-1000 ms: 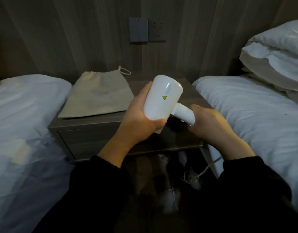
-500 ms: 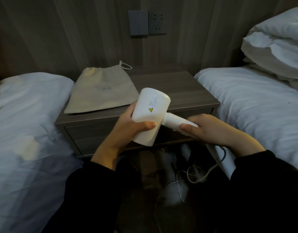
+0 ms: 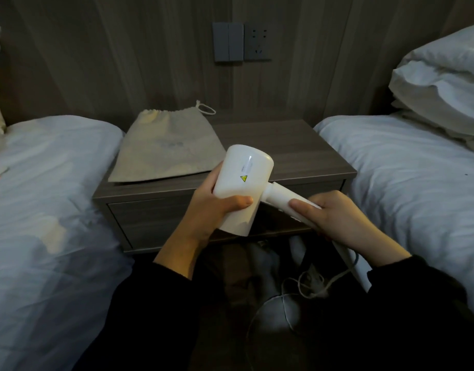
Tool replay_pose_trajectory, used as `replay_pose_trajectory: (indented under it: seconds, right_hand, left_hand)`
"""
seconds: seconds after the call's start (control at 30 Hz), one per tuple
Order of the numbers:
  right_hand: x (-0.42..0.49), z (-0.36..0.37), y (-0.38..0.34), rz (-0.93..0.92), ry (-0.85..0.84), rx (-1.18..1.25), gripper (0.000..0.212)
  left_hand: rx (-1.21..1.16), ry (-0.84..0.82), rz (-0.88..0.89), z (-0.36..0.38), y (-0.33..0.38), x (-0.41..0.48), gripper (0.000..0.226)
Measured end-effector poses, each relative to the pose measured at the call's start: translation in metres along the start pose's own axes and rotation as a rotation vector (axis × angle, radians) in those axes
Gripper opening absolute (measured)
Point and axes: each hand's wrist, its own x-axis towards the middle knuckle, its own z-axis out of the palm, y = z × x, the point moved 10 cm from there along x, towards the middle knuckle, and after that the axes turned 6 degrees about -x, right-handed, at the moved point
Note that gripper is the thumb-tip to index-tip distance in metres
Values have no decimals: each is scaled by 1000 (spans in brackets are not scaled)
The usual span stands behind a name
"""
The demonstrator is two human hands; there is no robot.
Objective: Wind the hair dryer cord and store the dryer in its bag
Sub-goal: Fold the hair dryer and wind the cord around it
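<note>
Dryer [image 3: 243,183] was held before the desk [image 3: 284,145]: left hand [image 3: 211,210] fingers wrapped its barrel, right hand [image 3: 335,220] fingers gripped its handle. Its cord [image 3: 335,280] hung loose below; the bag [image 3: 168,151] lay flat on the desk.

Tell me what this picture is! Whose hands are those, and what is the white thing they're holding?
There is no machine here, just a person. The picture comes from a small camera worn on the person's head, looking forward and down, so you see their own two hands as they would.

The white thing is a hair dryer. The left hand wraps around its fat round body. The right hand grips its thin handle. Its cord hangs from the handle and lies in loose loops down on the dark floor, not wound up yet.

Behind the hands is a bedside table between two beds. A cloth bag with a drawstring lies flat on the table. The dryer will go in there.
</note>
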Motion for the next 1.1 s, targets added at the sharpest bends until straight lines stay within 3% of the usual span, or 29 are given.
replay_pose_trajectory:
  seconds: [0.13,0.27,0.33,0.47,0.6,0.83,0.97,1.1]
  right_hand:
    - [-4,9,9,147,86,236,58]
    - [-3,16,12,150,13,234,58]
    - [-3,13,7,98,-22,205,57]
    - [-8,15,-3,8,-87,119,58]
    - [-6,10,-8,-12,-2,68,59]
    - [-5,4,-6,34,75,98,59]
    - [-10,37,2,190,85,389,62]
    - [-5,34,12,189,40,336,63]
  left_hand:
    - [-49,121,-44,7,-11,4,68]
    - [-20,66,-161,7,-21,10,53]
    - [-43,38,-195,4,-21,11,61]
    - [-57,137,-113,-6,-11,11,65]
    - [-148,285,-7,-15,-8,3,52]
    - [-301,380,10,-11,-16,-6,27]
    - [-401,532,-22,-8,-30,-11,41]
    - [-420,530,-58,1,-43,-14,50]
